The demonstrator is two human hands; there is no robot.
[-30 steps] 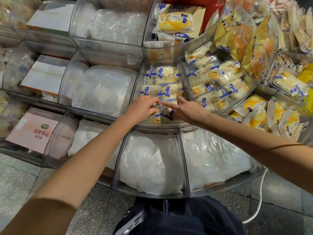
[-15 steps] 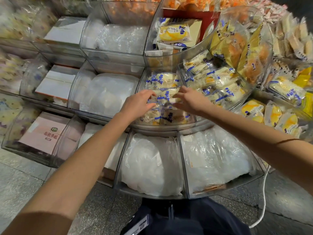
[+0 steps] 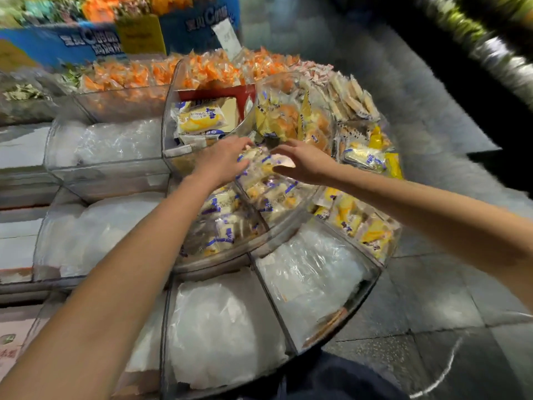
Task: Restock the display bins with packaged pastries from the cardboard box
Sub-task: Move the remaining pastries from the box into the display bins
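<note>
Clear tiered bins (image 3: 109,174) stand on a grey tiled floor (image 3: 432,284). Pastries (image 3: 268,194) fill the middle bins. Left hand (image 3: 222,160) fingers lie straight on them. Right hand (image 3: 305,163) fingers curl, but blur hides any grip.

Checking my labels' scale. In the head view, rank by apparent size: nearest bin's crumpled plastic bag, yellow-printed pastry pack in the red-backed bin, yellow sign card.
1. crumpled plastic bag, largest, helped by nearness.
2-3. yellow-printed pastry pack and yellow sign card look alike; card is farther, so unranked.
</note>
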